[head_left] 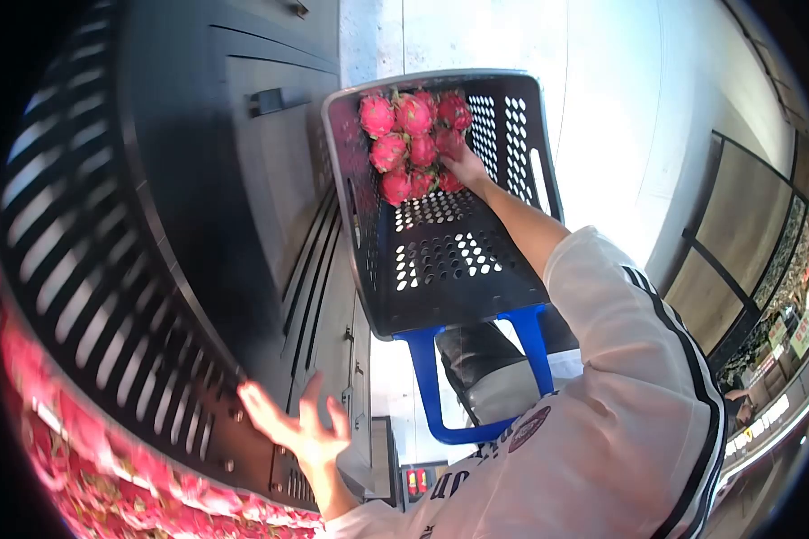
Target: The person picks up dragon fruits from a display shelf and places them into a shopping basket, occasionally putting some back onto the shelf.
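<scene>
My right hand reaches down into a black perforated shopping basket, its fingers around a dragon fruit. Pink-red dragon fruits lie grouped beside it at the far end of the basket. Bare perforated floor shows at the near end, where a blue handle sticks out toward me. At the lower left, my left hand holds nothing. Its fingers are spread beside the edge of a black slotted panel.
Many more dragon fruits are piled along the lower left, behind the slotted panel. Dark cabinet fronts with a handle run left of the basket. Pale floor stretches to the right, toward wood-panelled display stands.
</scene>
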